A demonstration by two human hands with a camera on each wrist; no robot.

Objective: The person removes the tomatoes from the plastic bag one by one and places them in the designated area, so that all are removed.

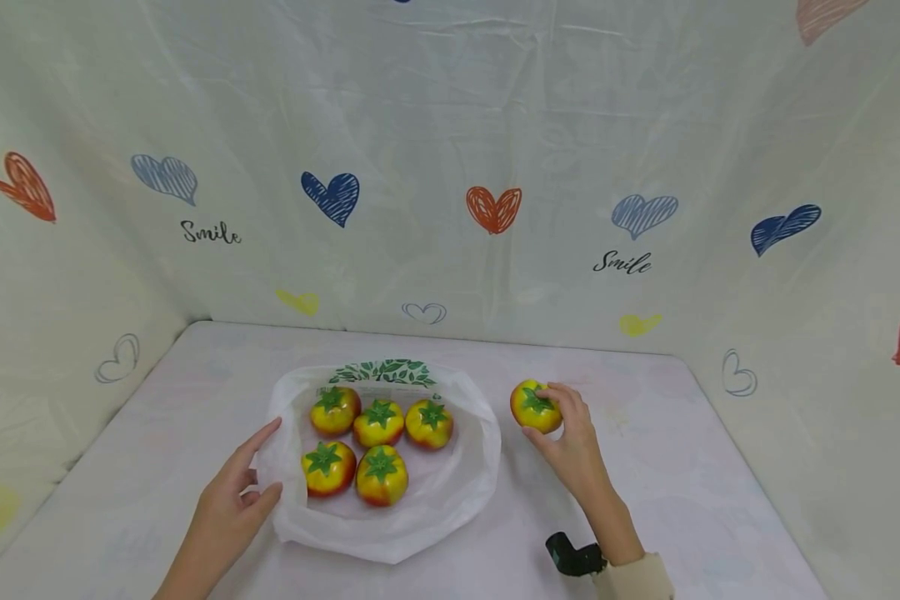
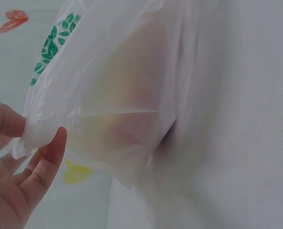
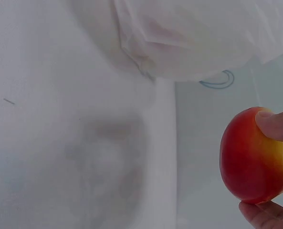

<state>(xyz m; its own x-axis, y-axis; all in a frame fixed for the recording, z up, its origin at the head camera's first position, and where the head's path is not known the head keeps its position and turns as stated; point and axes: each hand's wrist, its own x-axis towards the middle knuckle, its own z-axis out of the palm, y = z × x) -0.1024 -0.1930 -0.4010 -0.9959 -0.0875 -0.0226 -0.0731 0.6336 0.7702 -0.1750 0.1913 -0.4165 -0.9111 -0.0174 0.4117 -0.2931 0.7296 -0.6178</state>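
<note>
A white plastic bag [image 1: 450, 508] with a green leaf print lies spread with its mouth up. Several glossy yellow-and-red fruits with green star-shaped leaf tops, such as this fruit [image 1: 381, 477], sit inside it. At the bag's left rim, my left hand [image 1: 232, 500] holds the edge between thumb and fingers, the folded plastic [image 2: 22, 143] showing between them. To the right of the bag, my right hand [image 1: 573, 442] grips one more such fruit [image 1: 532, 406], thumb and fingers on opposite sides. In the right wrist view this fruit [image 3: 248, 157] is raised above the table.
The table [image 1: 690, 500] has a pale cover. Behind it and at both sides hangs a white curtain [image 1: 420, 125] printed with hearts and "Smile". A black angled object [image 1: 570, 557] shows beside the right wrist, near a beige cuff [image 1: 637, 579].
</note>
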